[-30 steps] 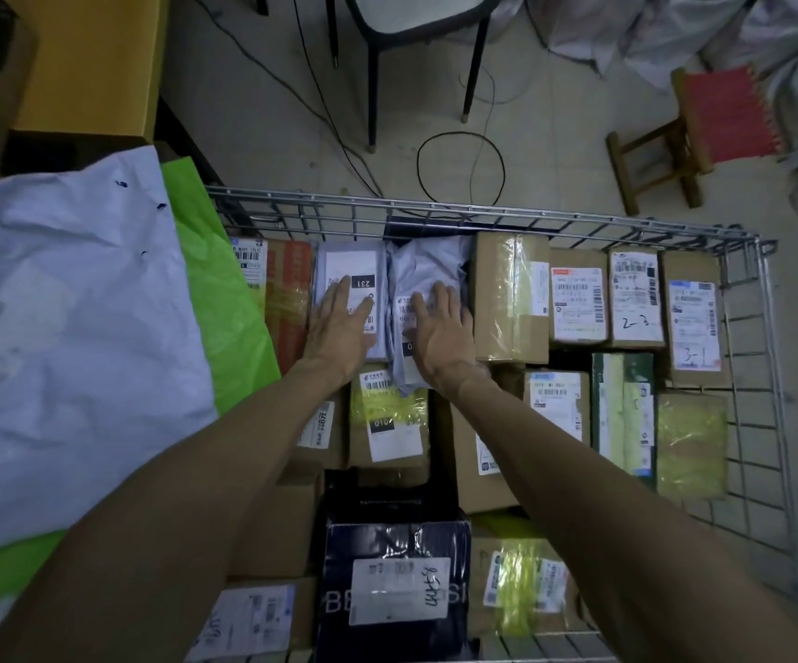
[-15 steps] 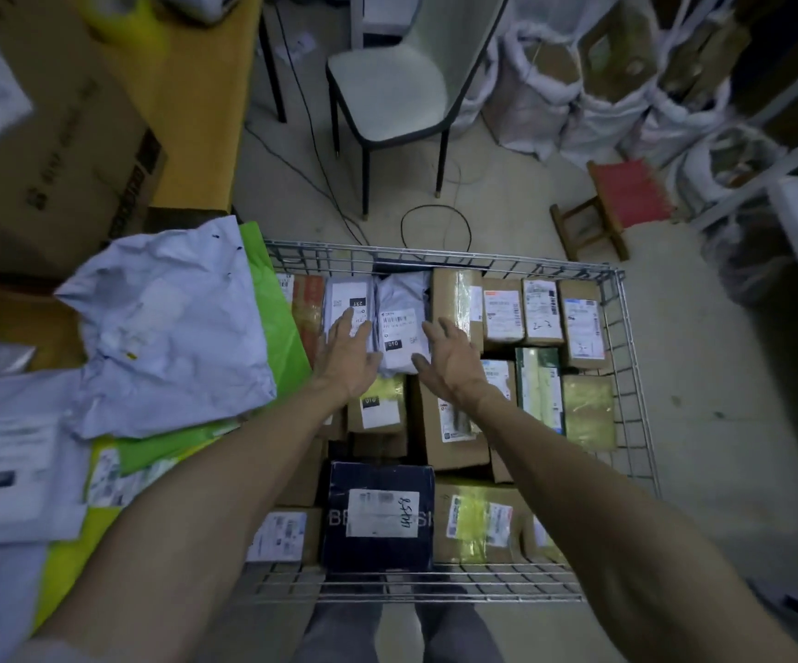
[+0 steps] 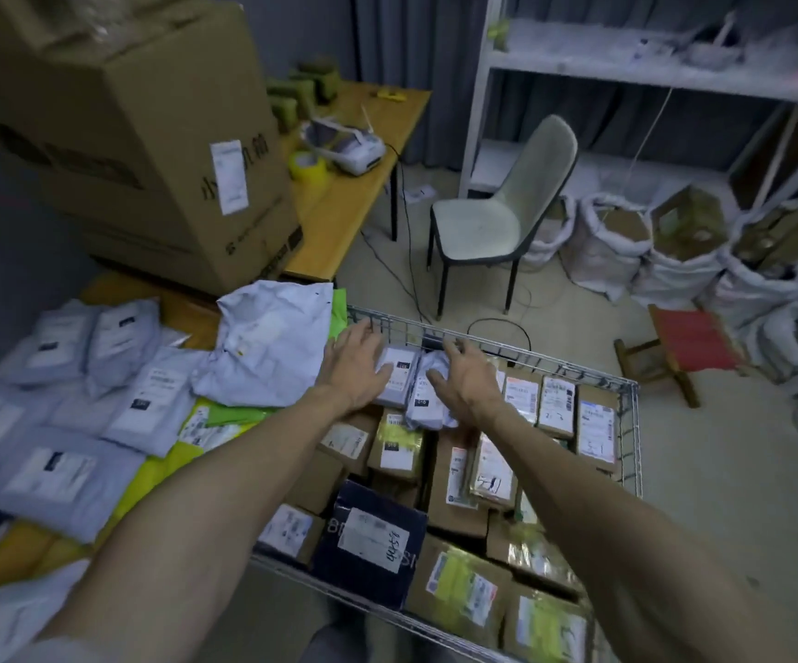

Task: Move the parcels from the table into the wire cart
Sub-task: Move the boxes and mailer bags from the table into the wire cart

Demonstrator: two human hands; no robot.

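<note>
Parcels (image 3: 397, 378) beneath left grip (image 3: 354, 363), right grip (image 3: 469, 375)

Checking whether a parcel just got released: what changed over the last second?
Only the view lifted toward the room; the left hand and right hand stay resting on the two grey mailers at the far end of the wire cart; nothing gripped or released. Other parcels unmoved.

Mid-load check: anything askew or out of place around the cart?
One thing: a big crumpled white bag sprawls across the wire cart's left edge, on top of a green bag, rather than lying inside. Some boxes in the cart's middle lie tilted against each other. Nothing looks torn or spilled.
</note>
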